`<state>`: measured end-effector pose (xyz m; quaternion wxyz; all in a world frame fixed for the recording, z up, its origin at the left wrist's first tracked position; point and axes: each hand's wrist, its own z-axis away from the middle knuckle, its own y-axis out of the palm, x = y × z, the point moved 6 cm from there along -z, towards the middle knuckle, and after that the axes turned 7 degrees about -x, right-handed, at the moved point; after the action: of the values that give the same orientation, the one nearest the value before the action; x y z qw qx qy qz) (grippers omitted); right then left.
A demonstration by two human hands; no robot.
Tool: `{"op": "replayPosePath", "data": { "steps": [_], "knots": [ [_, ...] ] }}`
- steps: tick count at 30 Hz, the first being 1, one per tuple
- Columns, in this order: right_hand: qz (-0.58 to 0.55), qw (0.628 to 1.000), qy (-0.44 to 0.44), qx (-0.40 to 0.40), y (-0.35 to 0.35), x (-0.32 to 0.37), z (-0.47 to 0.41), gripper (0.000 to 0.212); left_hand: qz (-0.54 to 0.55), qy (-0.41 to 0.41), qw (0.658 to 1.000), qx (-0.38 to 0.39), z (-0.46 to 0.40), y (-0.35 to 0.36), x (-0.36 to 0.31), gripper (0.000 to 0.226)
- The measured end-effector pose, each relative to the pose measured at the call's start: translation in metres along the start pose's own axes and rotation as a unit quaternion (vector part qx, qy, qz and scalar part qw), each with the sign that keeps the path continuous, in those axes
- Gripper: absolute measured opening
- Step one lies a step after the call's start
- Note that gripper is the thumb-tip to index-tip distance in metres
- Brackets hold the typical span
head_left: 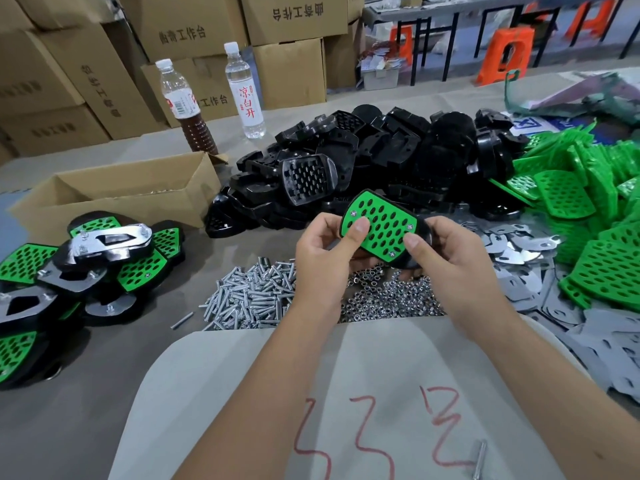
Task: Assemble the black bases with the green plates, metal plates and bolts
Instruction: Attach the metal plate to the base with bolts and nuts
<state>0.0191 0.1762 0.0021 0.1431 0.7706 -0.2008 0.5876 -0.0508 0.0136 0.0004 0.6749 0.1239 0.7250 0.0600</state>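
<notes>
both hands, left hand (322, 258) and right hand (450, 261), clamped on one black base (420, 233) with green plate (381, 230) seated, held above bolts (252, 296) and nuts (384, 299) on surface (104, 410). three bolt heads visible. thumbs pressing plate. best kept flat, bolts pinned while flipping to add metal plate (519, 244).

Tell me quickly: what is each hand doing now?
Left hand: grips the left edge of the green-and-black assembly, thumb on the green plate.
Right hand: grips its right edge, thumb on top.
</notes>
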Motion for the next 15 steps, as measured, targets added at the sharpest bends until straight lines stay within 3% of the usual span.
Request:
{"op": "replayPosePath", "data": {
  "steps": [4,8,12,15],
  "knots": [
    [0.055,0.994,-0.080,-0.048,-0.005,0.014,0.003,0.010,0.047,-0.003,0.999,0.016,0.001,0.001,0.000,0.013],
    [0.136,0.967,-0.203,-0.071,-0.002,0.032,0.009,0.010,0.110,-0.026,0.993,0.033,0.000,0.002,0.002,0.037],
    [0.186,0.930,-0.305,-0.085,0.002,0.048,0.018,0.010,0.159,-0.032,0.985,0.066,0.004,0.006,0.000,0.044],
    [0.181,0.926,-0.320,-0.089,0.004,0.051,0.018,0.010,0.179,-0.035,0.981,0.068,0.004,0.006,-0.004,0.053]
  ]
}}
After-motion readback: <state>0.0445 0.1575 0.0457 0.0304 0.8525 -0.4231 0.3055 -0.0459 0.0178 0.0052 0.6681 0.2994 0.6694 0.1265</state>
